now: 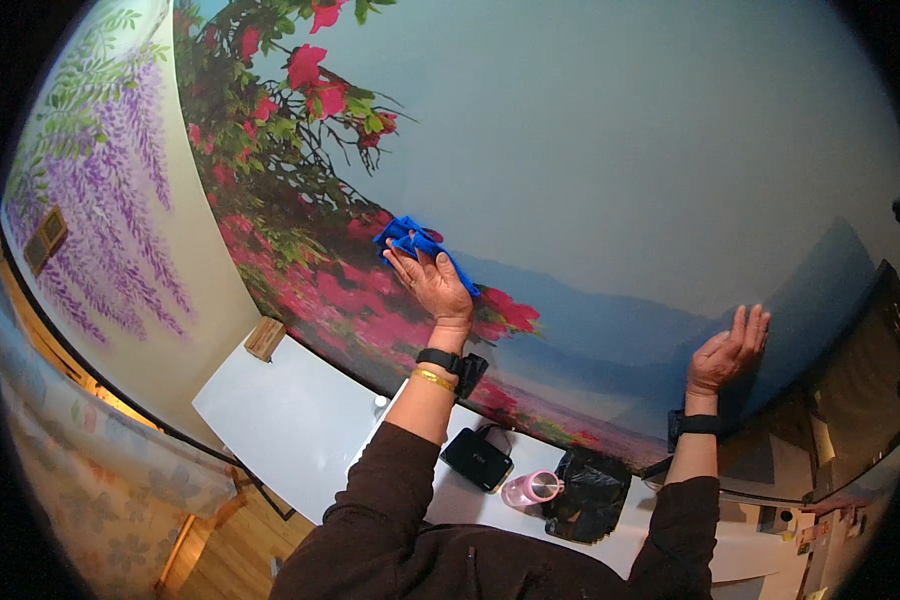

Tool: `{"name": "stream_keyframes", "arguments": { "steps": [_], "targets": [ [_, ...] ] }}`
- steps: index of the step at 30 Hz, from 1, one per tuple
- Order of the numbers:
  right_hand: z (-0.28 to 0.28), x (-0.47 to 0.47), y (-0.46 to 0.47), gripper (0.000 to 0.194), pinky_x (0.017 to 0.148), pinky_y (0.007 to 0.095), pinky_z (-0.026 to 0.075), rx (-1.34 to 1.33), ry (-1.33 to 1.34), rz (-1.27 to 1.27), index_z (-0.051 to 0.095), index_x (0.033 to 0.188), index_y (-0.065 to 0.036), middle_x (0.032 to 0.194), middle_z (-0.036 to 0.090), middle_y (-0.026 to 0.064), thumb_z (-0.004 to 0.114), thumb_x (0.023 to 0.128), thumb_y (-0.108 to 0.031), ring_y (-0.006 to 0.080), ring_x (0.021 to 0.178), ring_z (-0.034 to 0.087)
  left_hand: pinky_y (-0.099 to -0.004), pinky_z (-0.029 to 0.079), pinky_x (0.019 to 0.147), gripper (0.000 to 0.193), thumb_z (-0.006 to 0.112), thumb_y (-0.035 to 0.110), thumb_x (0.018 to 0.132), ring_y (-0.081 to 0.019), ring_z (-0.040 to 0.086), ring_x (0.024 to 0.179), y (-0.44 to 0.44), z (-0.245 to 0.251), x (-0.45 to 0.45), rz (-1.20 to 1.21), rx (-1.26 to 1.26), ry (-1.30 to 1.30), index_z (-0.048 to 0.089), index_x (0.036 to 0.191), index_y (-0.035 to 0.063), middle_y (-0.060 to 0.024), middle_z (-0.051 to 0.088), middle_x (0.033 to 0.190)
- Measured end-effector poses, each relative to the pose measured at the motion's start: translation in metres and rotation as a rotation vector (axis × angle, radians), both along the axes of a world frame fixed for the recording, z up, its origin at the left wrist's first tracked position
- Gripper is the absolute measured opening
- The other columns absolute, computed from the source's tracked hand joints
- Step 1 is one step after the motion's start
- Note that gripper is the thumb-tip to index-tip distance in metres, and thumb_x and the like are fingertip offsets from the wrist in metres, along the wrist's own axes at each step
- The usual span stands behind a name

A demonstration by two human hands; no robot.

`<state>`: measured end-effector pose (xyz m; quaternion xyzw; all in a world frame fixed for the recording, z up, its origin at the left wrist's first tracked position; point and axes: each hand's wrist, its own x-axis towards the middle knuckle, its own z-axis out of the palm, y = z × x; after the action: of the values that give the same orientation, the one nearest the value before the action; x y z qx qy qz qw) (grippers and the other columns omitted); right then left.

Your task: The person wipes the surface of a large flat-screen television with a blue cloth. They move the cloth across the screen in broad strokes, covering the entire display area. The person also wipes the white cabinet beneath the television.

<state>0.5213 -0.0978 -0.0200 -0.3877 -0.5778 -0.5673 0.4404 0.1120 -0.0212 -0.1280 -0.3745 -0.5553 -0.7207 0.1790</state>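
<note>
My left hand point(439, 289) presses a blue cloth point(412, 232) against a wall mural point(570, 150), over its painted pink flowers. The cloth is bunched beneath the fingers and shows past the wrist side of the palm. A black strap with a small device and a gold bracelet are on that wrist. My right hand point(724, 356) is raised at the right, near the painted blue hills, its fingers extended and nothing in it. Whether its fingertips touch the wall cannot be told. A black strap is on the right wrist too.
Below the mural runs a white tabletop point(285, 420) with a wooden block point(265, 338), a black box-shaped device point(477, 459), a pink bottle point(531, 488) and a black plastic bag point(589, 495). A dark glossy screen point(855, 390) stands at the right. Floral fabric point(112, 487) hangs lower left.
</note>
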Motion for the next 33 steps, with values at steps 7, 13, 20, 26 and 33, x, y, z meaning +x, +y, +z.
{"name": "stream_keyframes", "arguments": {
  "steps": [7, 13, 20, 26, 33],
  "targets": [
    [0.001, -0.001, 0.001, 0.040, 0.122, 0.0497, 0.026, -0.010, 0.006, 0.036, 0.049, 0.144, -0.004, 0.153, 0.044, 0.0163, 0.037, 0.106, -0.012, 0.0351, 0.147, 0.035, -0.0657, 0.005, 0.119, 0.053, 0.040, 0.054, 0.106, -0.0503, 0.003, 0.154, -0.032, 0.012, 0.070, -0.157, -0.045, 0.289, 0.045, 0.154, 0.0330, -0.0229, 0.005, 0.169],
    [0.001, -0.001, -0.001, 0.041, 0.122, 0.0490, 0.027, -0.007, -0.001, 0.025, 0.048, 0.145, -0.004, 0.152, 0.045, 0.0168, 0.037, 0.107, -0.012, 0.0348, 0.147, 0.035, -0.0618, 0.001, 0.121, 0.056, 0.039, 0.052, 0.107, -0.0395, 0.011, 0.156, -0.029, 0.035, 0.031, -0.342, 0.160, 0.171, 0.057, 0.145, 0.0145, -0.0163, 0.025, 0.167],
    [0.001, -0.001, 0.000, 0.040, 0.122, 0.0489, 0.029, 0.004, 0.000, 0.016, 0.050, 0.144, -0.004, 0.152, 0.045, 0.0166, 0.036, 0.107, -0.012, 0.0347, 0.146, 0.036, -0.0557, 0.002, 0.124, 0.062, 0.043, 0.042, 0.108, -0.0375, 0.008, 0.157, -0.014, 0.043, 0.035, -0.188, 0.144, 0.141, 0.027, 0.162, 0.0138, -0.0133, 0.022, 0.169],
    [0.001, -0.002, -0.001, 0.040, 0.122, 0.0495, 0.028, 0.004, -0.003, 0.028, 0.050, 0.144, -0.004, 0.153, 0.044, 0.0166, 0.036, 0.107, -0.012, 0.0349, 0.147, 0.036, -0.0637, 0.006, 0.121, 0.053, 0.052, 0.044, 0.102, -0.0420, 0.013, 0.156, -0.025, 0.019, 0.057, -0.134, 0.017, 0.524, 0.049, 0.152, 0.0243, -0.0164, 0.025, 0.167],
    [-0.001, 0.002, 0.002, 0.041, 0.123, 0.0488, 0.025, -0.005, 0.005, 0.018, 0.049, 0.145, -0.006, 0.153, 0.044, 0.0158, 0.038, 0.106, -0.013, 0.0337, 0.148, 0.033, -0.0645, 0.009, 0.120, 0.056, 0.041, 0.038, 0.108, -0.0457, 0.010, 0.155, -0.002, 0.028, -0.012, 0.011, -0.035, 0.196, 0.032, 0.161, 0.0212, -0.0203, 0.012, 0.169]
  ]
}}
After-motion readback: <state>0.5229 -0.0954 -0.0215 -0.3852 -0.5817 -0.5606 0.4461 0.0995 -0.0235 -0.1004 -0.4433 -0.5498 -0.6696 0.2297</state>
